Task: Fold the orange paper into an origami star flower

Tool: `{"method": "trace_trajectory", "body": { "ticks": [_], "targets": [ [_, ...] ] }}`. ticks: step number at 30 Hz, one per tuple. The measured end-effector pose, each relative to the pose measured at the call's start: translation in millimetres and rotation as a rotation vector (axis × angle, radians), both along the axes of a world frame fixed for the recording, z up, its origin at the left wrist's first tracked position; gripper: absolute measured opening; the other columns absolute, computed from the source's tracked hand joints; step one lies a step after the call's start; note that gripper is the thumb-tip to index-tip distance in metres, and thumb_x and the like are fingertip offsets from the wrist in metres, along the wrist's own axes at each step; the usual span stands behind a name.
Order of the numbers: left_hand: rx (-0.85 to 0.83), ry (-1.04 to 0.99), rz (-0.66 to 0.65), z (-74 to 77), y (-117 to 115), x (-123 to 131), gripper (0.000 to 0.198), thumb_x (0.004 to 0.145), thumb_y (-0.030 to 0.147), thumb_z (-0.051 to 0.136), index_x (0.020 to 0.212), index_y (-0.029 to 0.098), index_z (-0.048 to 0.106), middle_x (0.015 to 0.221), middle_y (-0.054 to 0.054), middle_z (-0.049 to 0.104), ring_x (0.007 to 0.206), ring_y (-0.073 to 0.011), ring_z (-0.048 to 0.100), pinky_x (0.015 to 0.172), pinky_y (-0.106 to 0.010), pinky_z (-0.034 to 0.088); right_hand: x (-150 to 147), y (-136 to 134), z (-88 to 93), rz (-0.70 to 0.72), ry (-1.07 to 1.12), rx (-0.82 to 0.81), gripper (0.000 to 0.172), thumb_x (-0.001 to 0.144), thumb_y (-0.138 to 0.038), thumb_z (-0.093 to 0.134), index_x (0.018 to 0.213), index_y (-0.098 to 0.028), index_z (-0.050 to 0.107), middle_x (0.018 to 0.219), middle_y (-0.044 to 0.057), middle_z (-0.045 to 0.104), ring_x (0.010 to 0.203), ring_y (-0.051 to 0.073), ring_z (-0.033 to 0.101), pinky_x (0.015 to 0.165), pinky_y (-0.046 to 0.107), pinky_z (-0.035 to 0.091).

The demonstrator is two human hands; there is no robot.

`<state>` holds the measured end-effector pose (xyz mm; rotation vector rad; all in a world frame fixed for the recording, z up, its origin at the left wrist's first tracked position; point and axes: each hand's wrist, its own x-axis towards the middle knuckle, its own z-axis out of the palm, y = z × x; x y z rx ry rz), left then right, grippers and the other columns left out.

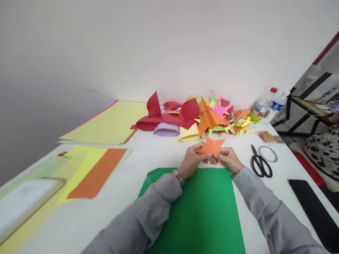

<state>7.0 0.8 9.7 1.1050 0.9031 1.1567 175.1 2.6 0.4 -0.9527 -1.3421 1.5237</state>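
Observation:
Between my hands is an orange folded paper star (211,145), raised a little over the far edge of a green paper sheet (203,208). My left hand (191,158) pinches its left side, thumb on the front. On the right side, my right hand (229,158) grips it with thumb and fingers. Both sets of fingers are closed and partly hidden behind the paper. Just beyond the star lies a heap of folded paper pieces, with a larger orange folded piece (208,116) and a pink one (219,107) on top.
Black-handled scissors (261,164) and a tape roll (268,154) lie to the right, near a black flat object (315,211). Two bottles (275,106) stand behind. Left are coloured paper sheets (97,173) and a white box (26,201). Another person's patterned clothing (323,151) shows at far right.

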Motion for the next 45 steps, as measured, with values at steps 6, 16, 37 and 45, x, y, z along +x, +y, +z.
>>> {"method": "trace_trajectory", "body": {
  "ticks": [6, 16, 37, 45],
  "targets": [
    [0.022, 0.032, -0.011, 2.0, -2, 1, 0.025, 0.057, 0.018, 0.073, 0.079, 0.010, 0.063, 0.056, 0.001, 0.062, 0.046, -0.0091, 0.054, 0.049, -0.021, 0.046, -3, -1, 5.8, -0.023, -0.077, -0.014, 0.027, 0.060, -0.034, 0.078, 0.054, -0.013, 0.063, 0.051, 0.002, 0.065, 0.047, 0.012, 0.058, 0.051, 0.025, 0.047],
    [0.044, 0.005, -0.055, 1.1, -2, 1, 0.033, 0.056, 0.021, 0.077, 0.084, 0.009, 0.063, 0.061, -0.001, 0.066, 0.051, -0.0117, 0.059, 0.053, -0.024, 0.049, 0, 0, 2.3, 0.001, -0.058, 0.001, 0.024, 0.062, -0.033, 0.076, 0.054, -0.013, 0.065, 0.049, 0.002, 0.063, 0.048, 0.012, 0.058, 0.051, 0.024, 0.046],
    [-0.103, -0.169, -0.140, -4.4, 1, -2, 0.046, 0.062, 0.025, 0.077, 0.101, 0.006, 0.062, 0.069, -0.009, 0.071, 0.061, -0.0182, 0.067, 0.057, -0.028, 0.054, -2, 2, -1.1, -0.093, 0.123, -0.019, 0.017, 0.063, -0.026, 0.075, 0.054, -0.014, 0.065, 0.050, 0.001, 0.064, 0.043, 0.010, 0.054, 0.049, 0.023, 0.043],
    [-0.089, -0.138, 0.037, -8.1, 3, -1, 0.057, 0.055, 0.025, 0.081, 0.104, 0.006, 0.058, 0.054, -0.002, 0.065, 0.052, -0.0160, 0.064, 0.055, -0.028, 0.054, -2, 3, -1.6, -0.132, 0.129, -0.017, 0.020, 0.062, -0.030, 0.076, 0.056, -0.014, 0.065, 0.052, 0.001, 0.064, 0.045, 0.011, 0.054, 0.049, 0.024, 0.043]
  ]
}}
